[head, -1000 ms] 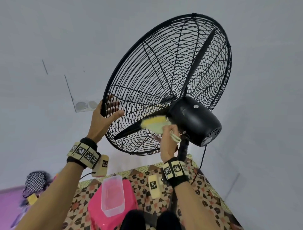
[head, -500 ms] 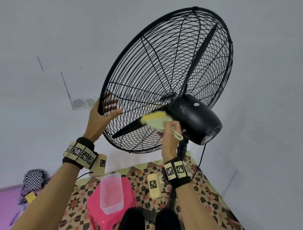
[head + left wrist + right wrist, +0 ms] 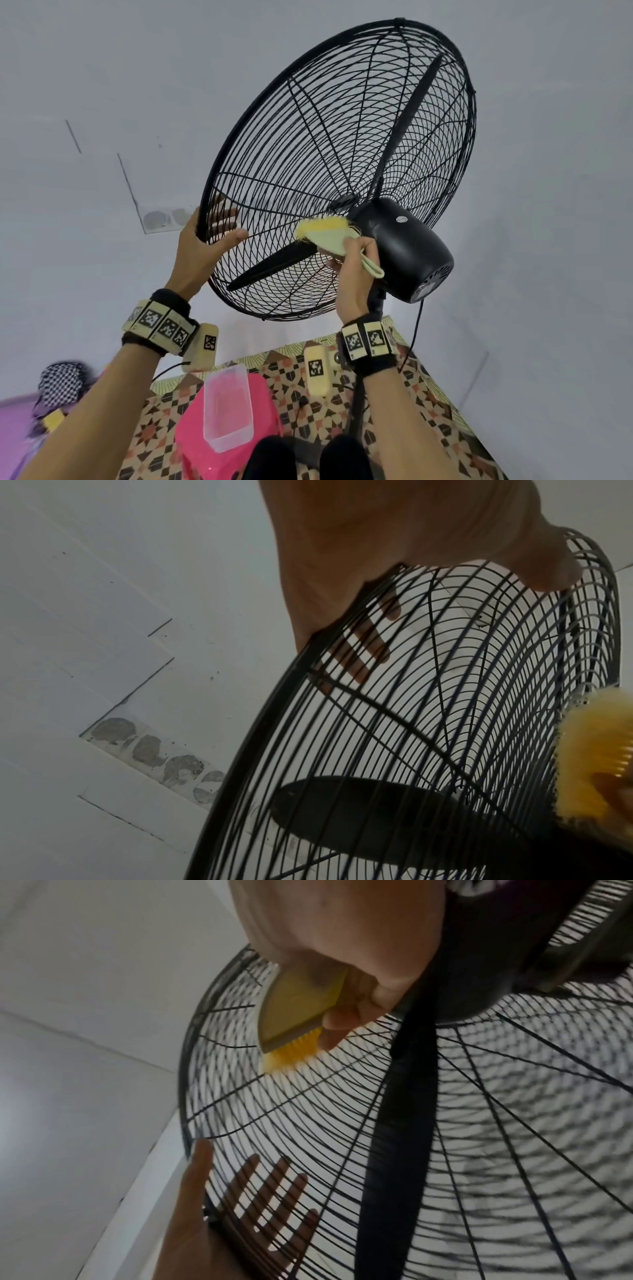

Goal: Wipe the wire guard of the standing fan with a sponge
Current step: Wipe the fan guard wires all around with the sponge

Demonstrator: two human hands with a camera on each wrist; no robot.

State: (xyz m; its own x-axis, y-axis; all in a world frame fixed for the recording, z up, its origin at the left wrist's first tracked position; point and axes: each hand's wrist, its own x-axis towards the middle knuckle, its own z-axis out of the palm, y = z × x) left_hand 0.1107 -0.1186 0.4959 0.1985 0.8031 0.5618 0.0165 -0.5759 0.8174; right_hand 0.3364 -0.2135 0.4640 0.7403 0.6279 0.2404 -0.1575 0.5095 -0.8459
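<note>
While gripped, sponge (image 3: 327,233) yellow, bristly, frayed.

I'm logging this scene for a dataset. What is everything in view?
Fan guard: one, black wire, overhead.
Blades: black, inside guard.
Motor housing: one, black, behind guard.
Brush: one, yellow, against guard by the housing.
Tub: one, clear, on stool.
Stool: one, pink, on floor.
Mat: one, patterned, on floor.
Left hand: grips guard rim.
Right hand: holds brush.
</note>
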